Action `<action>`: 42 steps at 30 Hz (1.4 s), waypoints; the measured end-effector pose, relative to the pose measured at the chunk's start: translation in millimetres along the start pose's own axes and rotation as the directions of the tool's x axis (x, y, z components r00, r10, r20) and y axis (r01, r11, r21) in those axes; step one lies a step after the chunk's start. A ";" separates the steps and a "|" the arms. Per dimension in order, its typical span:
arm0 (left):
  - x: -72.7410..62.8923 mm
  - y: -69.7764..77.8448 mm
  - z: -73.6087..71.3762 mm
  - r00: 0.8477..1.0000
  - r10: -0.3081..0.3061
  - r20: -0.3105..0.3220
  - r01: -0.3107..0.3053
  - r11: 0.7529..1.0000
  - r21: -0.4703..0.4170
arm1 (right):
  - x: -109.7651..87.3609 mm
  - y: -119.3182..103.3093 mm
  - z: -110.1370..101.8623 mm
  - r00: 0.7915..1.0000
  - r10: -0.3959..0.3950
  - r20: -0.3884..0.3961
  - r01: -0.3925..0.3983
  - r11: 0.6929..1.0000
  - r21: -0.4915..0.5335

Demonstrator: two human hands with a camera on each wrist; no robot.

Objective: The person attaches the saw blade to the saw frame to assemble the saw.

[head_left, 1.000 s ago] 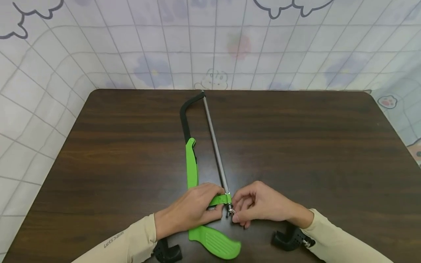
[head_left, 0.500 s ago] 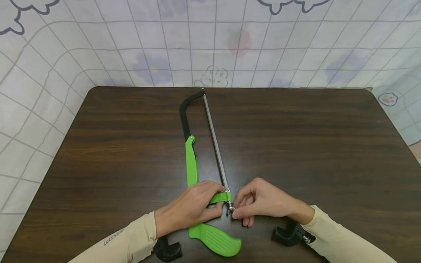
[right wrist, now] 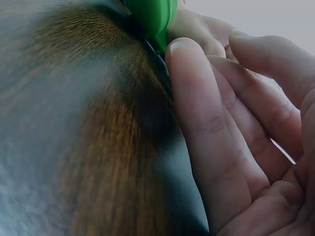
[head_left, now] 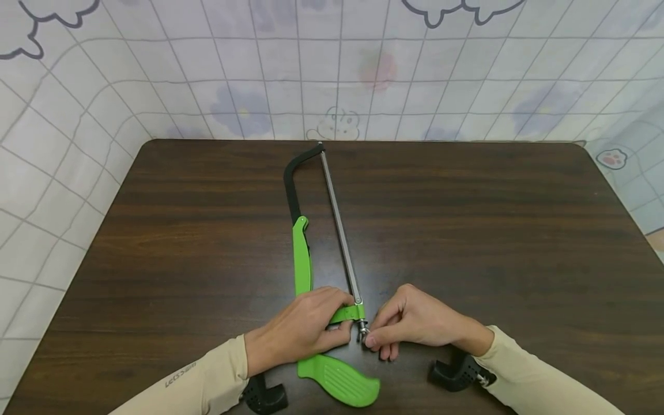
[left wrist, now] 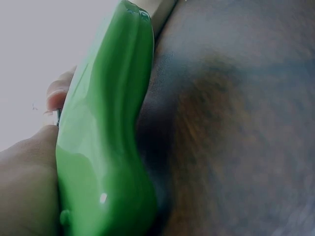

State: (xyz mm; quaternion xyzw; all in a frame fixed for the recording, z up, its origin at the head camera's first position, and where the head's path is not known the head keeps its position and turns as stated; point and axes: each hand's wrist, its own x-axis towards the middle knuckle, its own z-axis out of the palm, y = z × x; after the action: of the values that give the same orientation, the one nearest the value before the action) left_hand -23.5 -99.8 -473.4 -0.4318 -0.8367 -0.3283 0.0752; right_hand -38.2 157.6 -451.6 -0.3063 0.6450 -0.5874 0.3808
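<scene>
One green-and-black hacksaw [head_left: 302,268] lies on dark-brown wood-grain table [head_left: 482,230], curved black front arm [head_left: 290,184] toward 12 o'clock, ribbed green handle [head_left: 344,383] at 6, straight grey metal blade [head_left: 339,225] along its 3 o'clock side. From afar I see left hand [head_left: 306,325], between 6 and 7, gripping the hacksaw's green crossbar [head_left: 349,314]; right hand [head_left: 420,323], near 5, pinches small silver wing nut [head_left: 362,332] at the blade's near end.

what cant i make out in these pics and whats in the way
Head view: middle of the green saw frame, covered by the left hand.
Head view: part of the metal fastener, covered by the right hand.
Head view: any teeth on the blade, too small.
Left wrist view: most left-hand fingers, behind the green handle.
</scene>
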 end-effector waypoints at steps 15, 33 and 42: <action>-2.6 0.6 -0.1 1.000 0.001 0.002 -0.001 1.000 -0.008 | 1.9 1.5 0.3 0.999 -0.027 0.018 0.027 0.999 -0.041; -3.0 -0.5 -0.4 1.000 -0.012 0.016 0.012 0.999 -0.033 | 2.5 4.8 -0.7 1.000 -0.024 0.017 0.025 0.997 -0.066; -2.4 -1.4 -1.4 1.000 0.016 -0.003 -0.016 0.999 -0.028 | 4.0 5.2 -0.5 0.996 -0.088 0.018 0.090 0.990 -0.112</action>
State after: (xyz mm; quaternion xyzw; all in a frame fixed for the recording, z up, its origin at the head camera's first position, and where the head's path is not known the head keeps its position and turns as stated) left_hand -23.3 -102.8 -474.1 -0.4388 -0.8286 -0.3398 0.0730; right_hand -40.4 155.2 -457.3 -0.3594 0.6604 -0.5646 0.3405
